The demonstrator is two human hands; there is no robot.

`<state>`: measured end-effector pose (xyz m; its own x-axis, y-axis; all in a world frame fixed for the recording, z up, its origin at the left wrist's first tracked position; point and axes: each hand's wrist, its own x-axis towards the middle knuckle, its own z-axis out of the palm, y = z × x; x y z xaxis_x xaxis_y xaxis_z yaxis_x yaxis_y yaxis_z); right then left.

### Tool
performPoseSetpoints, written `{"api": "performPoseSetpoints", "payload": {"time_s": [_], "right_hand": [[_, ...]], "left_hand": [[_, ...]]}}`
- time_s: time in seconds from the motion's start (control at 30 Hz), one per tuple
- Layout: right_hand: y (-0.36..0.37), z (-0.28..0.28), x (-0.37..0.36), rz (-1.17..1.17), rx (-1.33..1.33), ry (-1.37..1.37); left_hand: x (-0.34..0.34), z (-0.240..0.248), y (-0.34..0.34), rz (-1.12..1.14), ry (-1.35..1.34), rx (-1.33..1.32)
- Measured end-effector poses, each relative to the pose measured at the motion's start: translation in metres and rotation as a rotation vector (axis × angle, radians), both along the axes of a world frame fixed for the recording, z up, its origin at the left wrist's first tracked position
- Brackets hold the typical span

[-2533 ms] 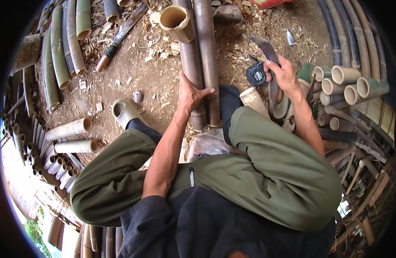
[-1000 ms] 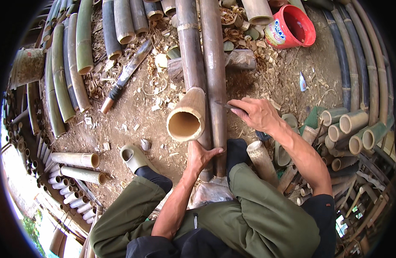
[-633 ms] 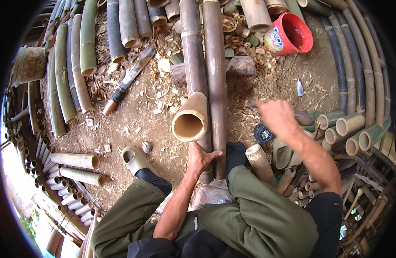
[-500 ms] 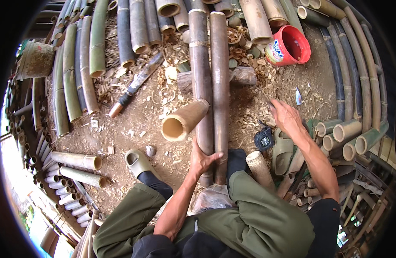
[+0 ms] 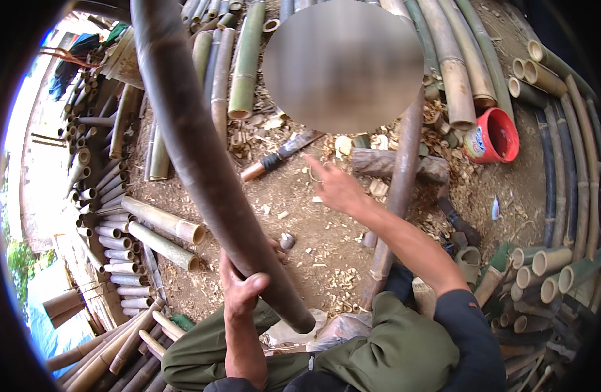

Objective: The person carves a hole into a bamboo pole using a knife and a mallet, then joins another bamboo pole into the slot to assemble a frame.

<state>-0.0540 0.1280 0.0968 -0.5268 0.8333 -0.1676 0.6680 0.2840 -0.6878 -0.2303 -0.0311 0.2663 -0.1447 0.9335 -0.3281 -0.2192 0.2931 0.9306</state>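
My left hand point(image 5: 241, 284) is wrapped round the lower part of a long dark bamboo pole point(image 5: 209, 163), which is raised and slants from the top left down to my lap. My right hand point(image 5: 339, 189) reaches forward over the ground, index finger stretched out, holding nothing that I can see. Just beyond its fingertip lies a machete point(image 5: 284, 151) with a black-wrapped wooden handle. A second dark bamboo pole point(image 5: 398, 189) rests across a short log point(image 5: 431, 168), to the right of my right hand.
Bamboo poles point(image 5: 457, 72) lie in rows ahead, with stacked bamboo point(image 5: 121, 255) on the left and cut ends point(image 5: 552, 261) on the right. A red bucket point(image 5: 503, 134) and a dark-handled tool point(image 5: 452, 212) lie right. Wood shavings litter the ground. A blurred oval hides the upper middle.
My left hand has lifted one dark pole off the log and swung it left. My right hand has moved from the right side across to near the machete. The view has shifted left.
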Motion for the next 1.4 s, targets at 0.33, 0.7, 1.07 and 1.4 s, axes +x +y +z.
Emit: {"api": "performPoseSetpoints", "payload": {"time_s": [0.33,0.7,1.07,1.4], "right_hand": [[0.044,-0.08,-0.17,-0.188,-0.525,0.241],[-0.049,-0.005,-0.005,-0.604,-0.436,0.703],[-0.12,0.123,0.252,-0.654,-0.287,0.342],[-0.118,0.105,0.278,-0.718,-0.252,0.502]], "left_hand": [[-0.047,-0.062,-0.032,0.362,0.202,-0.245],[-0.033,-0.02,-0.033,0.325,-0.1,-0.091],[0.086,-0.003,-0.005,-0.046,-0.258,-0.238],[0.121,-0.007,0.011,-0.035,-0.203,-0.306]]}}
